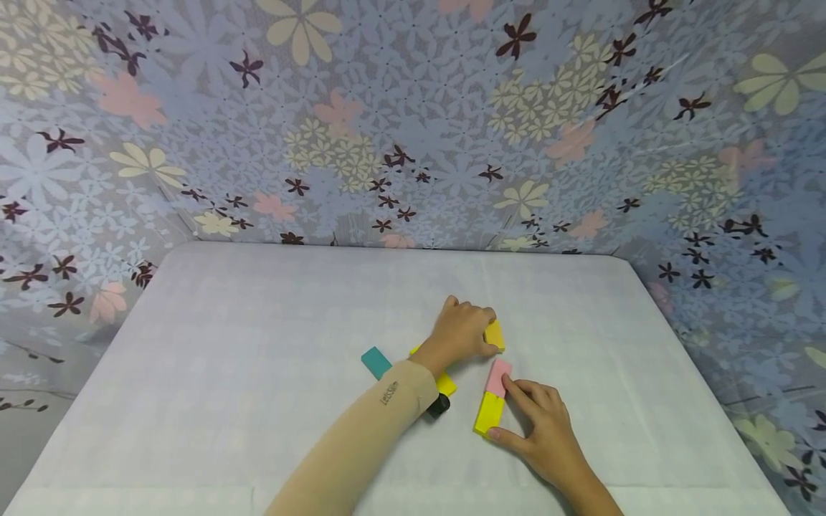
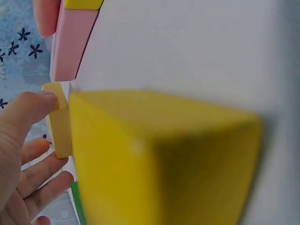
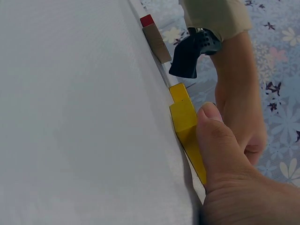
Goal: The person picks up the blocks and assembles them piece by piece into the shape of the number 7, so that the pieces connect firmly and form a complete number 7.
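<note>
My left hand (image 1: 459, 330) reaches across and pinches a light orange-yellow block (image 1: 495, 337) between thumb and fingers. In the left wrist view the thumb rests on that block (image 2: 59, 126), with fingers on its other side. Just nearer lies a pink block (image 1: 498, 377), end to end with a bright yellow block (image 1: 490, 413). My right hand (image 1: 545, 430) holds this pair along the right side, thumb at the yellow block's near end and index finger at the pink one. The right wrist view shows the thumb against the yellow block (image 3: 187, 129).
Under the left forearm lies another yellow block (image 1: 445, 385), partly covered. A teal block (image 1: 374, 362) sits left of it. The right wrist view shows a brown block (image 3: 157, 43) with a red block (image 3: 146, 20). Flowered cloth (image 1: 400, 129) surrounds the white-covered table (image 1: 258, 322).
</note>
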Available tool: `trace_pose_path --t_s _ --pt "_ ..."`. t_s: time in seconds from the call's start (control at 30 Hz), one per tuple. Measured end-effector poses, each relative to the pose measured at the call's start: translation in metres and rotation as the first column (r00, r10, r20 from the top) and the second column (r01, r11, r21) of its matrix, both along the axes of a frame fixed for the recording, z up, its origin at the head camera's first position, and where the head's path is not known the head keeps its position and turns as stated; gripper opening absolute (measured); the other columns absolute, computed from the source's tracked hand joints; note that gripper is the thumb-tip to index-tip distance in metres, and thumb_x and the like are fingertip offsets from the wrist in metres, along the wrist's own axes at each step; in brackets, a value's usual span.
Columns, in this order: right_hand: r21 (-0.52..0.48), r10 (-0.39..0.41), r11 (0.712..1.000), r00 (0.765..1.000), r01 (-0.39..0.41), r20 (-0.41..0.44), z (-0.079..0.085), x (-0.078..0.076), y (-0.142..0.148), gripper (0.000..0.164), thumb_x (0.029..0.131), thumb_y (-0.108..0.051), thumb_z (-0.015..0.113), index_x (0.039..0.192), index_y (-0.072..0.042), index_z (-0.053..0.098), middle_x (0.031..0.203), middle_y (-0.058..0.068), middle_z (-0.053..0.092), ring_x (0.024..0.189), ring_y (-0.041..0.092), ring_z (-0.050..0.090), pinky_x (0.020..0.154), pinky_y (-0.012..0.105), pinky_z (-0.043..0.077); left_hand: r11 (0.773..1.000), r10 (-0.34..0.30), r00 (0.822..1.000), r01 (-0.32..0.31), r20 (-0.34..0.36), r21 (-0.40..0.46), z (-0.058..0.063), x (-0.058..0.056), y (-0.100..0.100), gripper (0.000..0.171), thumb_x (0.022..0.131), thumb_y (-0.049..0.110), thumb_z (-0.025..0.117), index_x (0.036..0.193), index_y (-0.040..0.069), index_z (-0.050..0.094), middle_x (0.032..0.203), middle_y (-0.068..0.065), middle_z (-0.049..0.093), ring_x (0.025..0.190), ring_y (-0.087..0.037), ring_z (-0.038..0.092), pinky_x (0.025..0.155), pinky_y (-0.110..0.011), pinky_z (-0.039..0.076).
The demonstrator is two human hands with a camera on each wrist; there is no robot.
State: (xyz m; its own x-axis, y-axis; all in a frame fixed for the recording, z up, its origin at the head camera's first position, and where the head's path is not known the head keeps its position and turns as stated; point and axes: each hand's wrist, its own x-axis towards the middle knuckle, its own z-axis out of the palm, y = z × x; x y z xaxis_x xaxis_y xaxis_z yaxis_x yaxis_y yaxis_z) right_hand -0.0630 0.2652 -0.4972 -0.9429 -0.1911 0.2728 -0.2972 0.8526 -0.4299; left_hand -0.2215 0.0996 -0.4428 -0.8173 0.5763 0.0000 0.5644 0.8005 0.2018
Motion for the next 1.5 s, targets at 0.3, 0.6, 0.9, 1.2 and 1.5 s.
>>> trace_pose_path --t_s 0.3,0.6,0.9,1.2,1.5 --pt "-0.005 0.006 1.000 1.000 -0.006 -0.018 0.000 0.000 0.001 0.087 0.070 -0.045 0.087 0.144 -0.015 0.053 0.127 0.006 0.058 0.115 0.024 0.043 0.095 0.048 0.034 0.999 -0.025 0.998 0.022 0.065 0.045 -0.002 0.000 0.005 0.063 0.084 0.055 0.073 0.137 0.027 0.055 0.128 0.013 0.066 0.108 -0.011 0.062 0.103 -0.037 0.036" --pt "0.012 -0.001 1.000 1.000 0.001 -0.004 0.000 0.000 -0.001 0.086 0.071 -0.049 0.085 0.145 -0.016 0.053 0.128 0.006 0.058 0.115 0.025 0.043 0.094 0.051 0.036 0.984 -0.044 0.972 0.002 0.232 0.181 -0.010 -0.003 0.000 0.058 0.084 0.051 0.074 0.138 0.035 0.058 0.147 0.013 0.053 0.145 -0.015 0.039 0.115 -0.044 0.032" --pt "0.011 -0.003 1.000 1.000 0.003 0.008 0.003 0.000 -0.002 0.086 0.072 -0.048 0.085 0.144 -0.015 0.053 0.128 0.007 0.058 0.115 0.025 0.043 0.094 0.052 0.037 0.983 -0.091 0.939 0.031 0.331 0.183 -0.013 -0.008 -0.006 0.052 0.095 0.048 0.062 0.144 0.038 0.049 0.151 0.020 0.044 0.152 -0.019 0.026 0.121 -0.050 0.021" --pt "0.007 -0.005 1.000 1.000 0.005 0.004 0.004 0.000 -0.002 0.086 0.071 -0.047 0.086 0.144 -0.015 0.053 0.127 0.006 0.058 0.115 0.024 0.043 0.095 0.051 0.036 0.985 -0.093 0.932 0.034 0.351 0.171 -0.011 -0.005 -0.005 0.051 0.095 0.047 0.062 0.144 0.042 0.048 0.152 0.022 0.041 0.154 -0.019 0.021 0.122 -0.055 0.015" --pt "0.011 -0.007 1.000 1.000 0.007 0.010 0.004 0.001 -0.002 0.086 0.071 -0.048 0.085 0.144 -0.016 0.053 0.127 0.006 0.057 0.115 0.024 0.042 0.094 0.050 0.035 0.989 -0.085 0.929 0.034 0.360 0.144 -0.007 -0.002 -0.004 0.049 0.095 0.050 0.060 0.142 0.047 0.047 0.152 0.025 0.040 0.155 -0.019 0.017 0.122 -0.056 0.013"
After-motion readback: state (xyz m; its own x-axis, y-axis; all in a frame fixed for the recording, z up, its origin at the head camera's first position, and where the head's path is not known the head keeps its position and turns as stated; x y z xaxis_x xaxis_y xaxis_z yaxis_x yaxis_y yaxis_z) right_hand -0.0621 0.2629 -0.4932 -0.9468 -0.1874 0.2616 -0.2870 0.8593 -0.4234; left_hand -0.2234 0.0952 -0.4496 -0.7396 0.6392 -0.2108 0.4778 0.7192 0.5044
